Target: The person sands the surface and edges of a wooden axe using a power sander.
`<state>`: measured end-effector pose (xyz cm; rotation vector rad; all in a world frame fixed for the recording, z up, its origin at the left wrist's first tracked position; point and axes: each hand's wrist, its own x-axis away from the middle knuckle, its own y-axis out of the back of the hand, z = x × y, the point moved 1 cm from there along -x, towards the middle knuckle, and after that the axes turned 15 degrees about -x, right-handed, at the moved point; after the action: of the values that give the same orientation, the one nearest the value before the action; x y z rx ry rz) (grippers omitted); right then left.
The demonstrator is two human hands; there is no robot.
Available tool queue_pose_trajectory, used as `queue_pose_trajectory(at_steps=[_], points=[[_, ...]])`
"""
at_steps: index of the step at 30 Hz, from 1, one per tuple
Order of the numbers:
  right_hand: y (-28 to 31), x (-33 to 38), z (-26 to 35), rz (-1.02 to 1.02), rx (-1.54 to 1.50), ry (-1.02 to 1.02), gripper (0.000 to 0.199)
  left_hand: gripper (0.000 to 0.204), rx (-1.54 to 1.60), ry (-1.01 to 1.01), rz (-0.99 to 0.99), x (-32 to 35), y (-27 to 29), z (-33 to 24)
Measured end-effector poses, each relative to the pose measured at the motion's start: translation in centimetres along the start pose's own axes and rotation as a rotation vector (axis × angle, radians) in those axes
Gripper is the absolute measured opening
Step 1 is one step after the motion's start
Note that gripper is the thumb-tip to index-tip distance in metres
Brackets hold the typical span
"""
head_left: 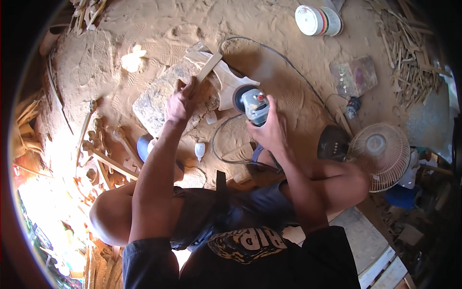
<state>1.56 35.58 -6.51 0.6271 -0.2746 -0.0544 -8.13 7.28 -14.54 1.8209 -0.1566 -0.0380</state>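
Observation:
My right hand (273, 126) is wrapped round the body of an angle grinder (256, 107), grey with a red button. Its dark round disc (243, 98) is at the near right edge of a pale, curved piece of wood (229, 85); whether they touch, I cannot tell. The wood lies over the right side of a large flat stone (156, 98). My left hand (181, 102) is closed on the near end of a straight wooden strip (210, 66), which angles across the curved wood. Whether strip and curved wood are joined is unclear.
A black cable (288, 60) loops over the sandy ground. On the right stand a fan (378, 149), a block (353, 76) and heaped wood scraps (409, 72). A white bucket (313, 20) lies beyond. Carved wooden pieces (108, 156) are at left, a small white bottle (199, 150) nearer.

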Motion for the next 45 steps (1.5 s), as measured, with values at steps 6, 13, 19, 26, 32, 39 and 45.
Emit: queue_pose_trajectory(at_steps=[6,13,19,26,32,39,45], points=[[2.3,-3.3,-0.5,-0.103,0.012,-0.101,0.093,0.046,0.048,-0.006,-0.02,0.1,-0.4,0.6],[2.8,-4.8,-0.9,-0.155,0.011,-0.062,0.095,0.049,0.024,0.009,0.034,0.1,-0.3,0.4],[-1.2,2.6,0.6,-0.11,-0.07,0.013,0.096,0.047,-0.006,0.005,0.01,0.3,0.3,0.3],[-4.9,5.4,-0.5,0.091,-0.009,0.132,0.091,0.042,0.03,-0.009,-0.031,0.1,0.1,0.1],[-5.1,5.4,-0.8,0.03,0.039,0.1,0.093,0.042,0.006,-0.02,-0.059,0.1,-0.3,0.3],[-5.0,5.3,-1.1,-0.059,-0.05,0.051,0.091,0.043,0.006,-0.021,-0.08,0.1,0.0,0.1],[-4.5,5.2,-1.4,-0.108,-0.125,0.069,0.095,0.044,-0.035,-0.009,-0.038,0.1,0.3,-0.3]])
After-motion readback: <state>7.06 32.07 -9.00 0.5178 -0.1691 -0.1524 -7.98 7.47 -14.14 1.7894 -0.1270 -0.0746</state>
